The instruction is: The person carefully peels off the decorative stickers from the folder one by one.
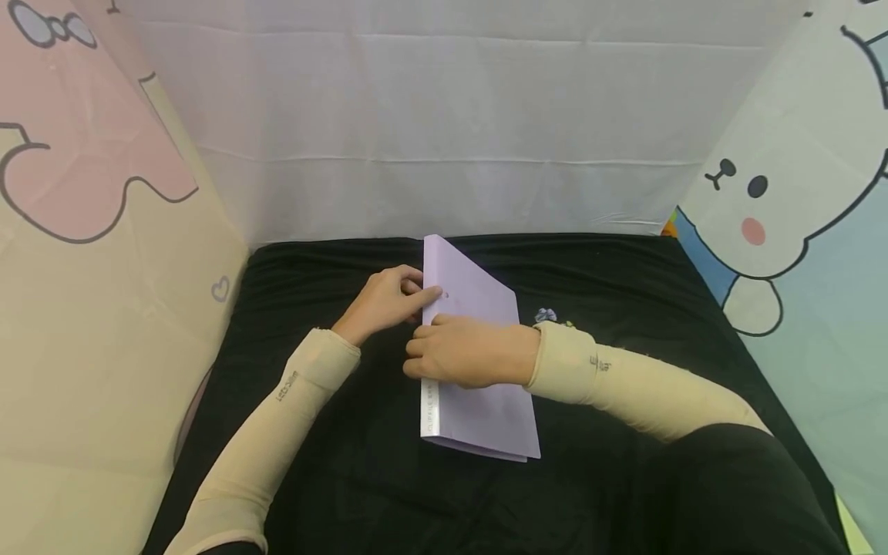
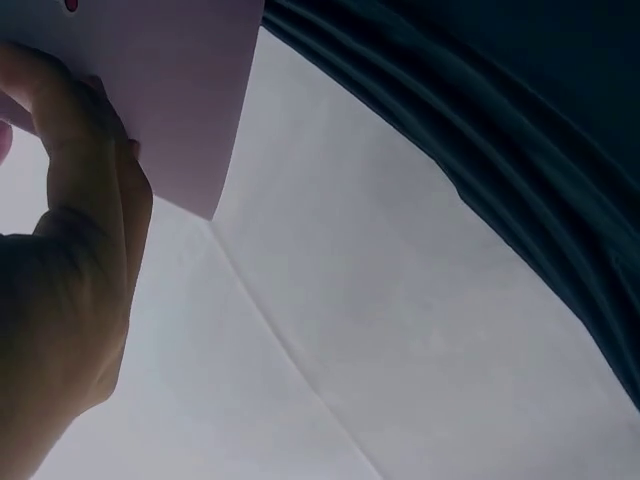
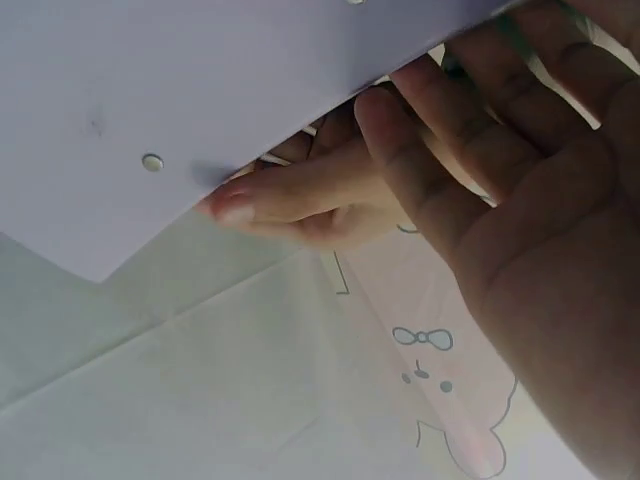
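Observation:
A light purple folder (image 1: pixel 479 297) stands tilted over the black cloth, its spine with a white label strip (image 1: pixel 430 408) facing left. My left hand (image 1: pixel 388 301) pinches the spine's upper part, thumb on the cover and fingers behind; the left wrist view shows that hand (image 2: pixel 85 220) at the folder (image 2: pixel 190 100). Lower down, my right hand (image 1: pixel 472 351) lies across the cover with its fingers bent over the spine edge. In the right wrist view, fingertips of the right hand (image 3: pixel 540 190) meet the edge of the folder (image 3: pixel 200 90), which bears round metal rivets.
Black cloth (image 1: pixel 333 478) covers the surface. Behind the right wrist lies a small bluish-purple item (image 1: pixel 546 314) with a yellowish-green bit beside it. A white fabric wall (image 1: pixel 444 116) rises at the back, and cartoon-printed panels stand on the left (image 1: pixel 104 308) and right (image 1: pixel 798 193).

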A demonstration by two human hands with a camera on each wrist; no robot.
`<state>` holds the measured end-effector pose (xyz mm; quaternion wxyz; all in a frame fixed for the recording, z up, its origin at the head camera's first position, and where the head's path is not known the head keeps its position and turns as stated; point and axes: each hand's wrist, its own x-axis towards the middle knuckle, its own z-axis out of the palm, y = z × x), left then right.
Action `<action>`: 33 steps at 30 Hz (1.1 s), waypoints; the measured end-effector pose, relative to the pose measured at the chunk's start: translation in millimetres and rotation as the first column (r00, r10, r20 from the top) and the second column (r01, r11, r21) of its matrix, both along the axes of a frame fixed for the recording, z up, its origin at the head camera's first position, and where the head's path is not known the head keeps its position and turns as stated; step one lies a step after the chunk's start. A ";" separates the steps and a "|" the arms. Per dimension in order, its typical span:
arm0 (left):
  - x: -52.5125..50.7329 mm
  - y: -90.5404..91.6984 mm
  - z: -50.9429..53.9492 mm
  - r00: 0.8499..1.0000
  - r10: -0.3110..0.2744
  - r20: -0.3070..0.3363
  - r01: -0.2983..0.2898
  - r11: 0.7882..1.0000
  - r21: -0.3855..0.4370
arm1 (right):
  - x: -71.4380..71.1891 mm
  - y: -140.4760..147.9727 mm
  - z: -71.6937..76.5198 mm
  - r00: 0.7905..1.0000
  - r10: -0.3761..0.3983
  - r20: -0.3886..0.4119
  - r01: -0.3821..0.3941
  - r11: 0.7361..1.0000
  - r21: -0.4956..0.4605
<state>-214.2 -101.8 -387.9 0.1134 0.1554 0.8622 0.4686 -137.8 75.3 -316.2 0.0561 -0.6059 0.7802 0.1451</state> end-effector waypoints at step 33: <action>60.0 18.9 -120.6 0.827 -0.235 0.511 0.074 0.946 0.316 | -31.4 88.2 58.4 0.997 -0.076 0.013 0.074 0.902 -0.426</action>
